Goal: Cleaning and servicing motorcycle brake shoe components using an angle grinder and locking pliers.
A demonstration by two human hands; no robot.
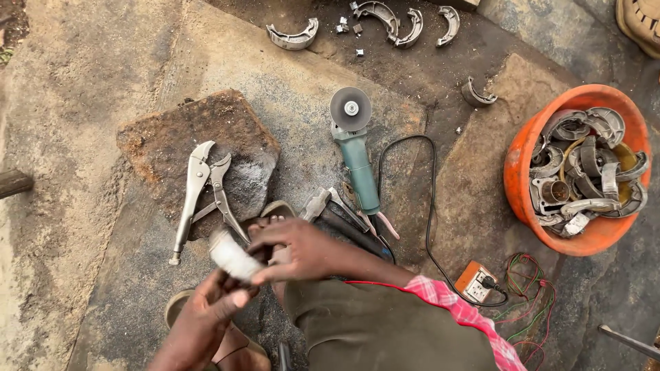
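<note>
While both hands meet low in the frame, left of centre, the scene reads as follows.

Held piece: a pale, curved brake shoe [230, 255], blurred, so its exact shape is hard to tell; it seems to run from upper left down to lower right.
Left hand [206, 317]: comes up from the bottom edge, fingers closed on the lower end of the brake shoe, thumb on top.
Right hand [295, 247]: reaches in from the right, fingers curled over the upper right side of the brake shoe, touching it; this hand covers more of the piece.
Key relation: the brake shoe lies between the two hands, the left below it and the right just above and to the right.
Locking pliers [199, 196]: on the ground just above the hands, jaws pointing up, resting partly on a rusty flat stone [172, 141].
Angle grinder [359, 154]: centre of frame, disc toward the top, black cable [430, 213] looping right to an orange socket box [476, 280].
Orange tub [517, 172]: right side, filled with worn brake shoes.
Loose brake shoes [294, 38]: along the top edge.
</note>
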